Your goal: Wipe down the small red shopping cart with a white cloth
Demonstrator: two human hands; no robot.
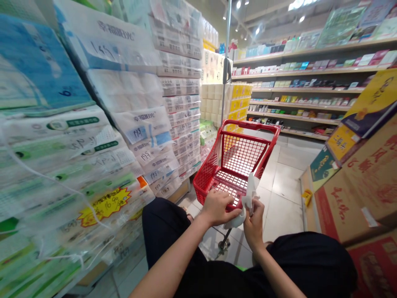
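White and crumpled, the wipe [250, 193] sits at the near edge of a red cart [245, 156]. The right hand [254, 221] has a narrow grip, pinching it; the left hand [218, 207] lies over that edge, and I cannot tell what its grip holds. The wipe looks light, limp and tearable, best held by a bunched fold; the cart seems stiff.

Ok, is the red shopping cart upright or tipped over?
Upright: the red cart opens upward, with a wheel beneath it on the floor.
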